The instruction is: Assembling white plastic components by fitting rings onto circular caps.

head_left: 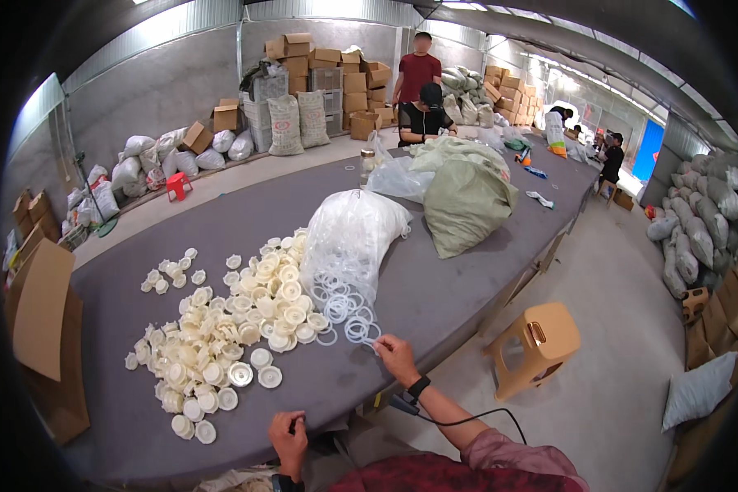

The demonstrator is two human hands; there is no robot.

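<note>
My right hand (396,359) is closed in a pinch at the edge of a clear sealing ring, beside a small heap of the same rings (354,322). Those rings spill from the mouth of a clear plastic bag (354,234) lying on the grey table. To the left spreads a big pile of cream plastic caps (213,336), some face up and some turned over. Near the table's front edge my left hand (289,443) has its fingers curled in; whatever they hold, if anything, is hidden. Two caps (254,374) lie apart at the pile's near side.
A green woven sack (470,205) lies farther along the table (435,303). An open carton (49,328) stands at the left end. A tan stool (537,344) is on the floor at right. People (422,119) are at the far side, with stacked cartons and sacks behind.
</note>
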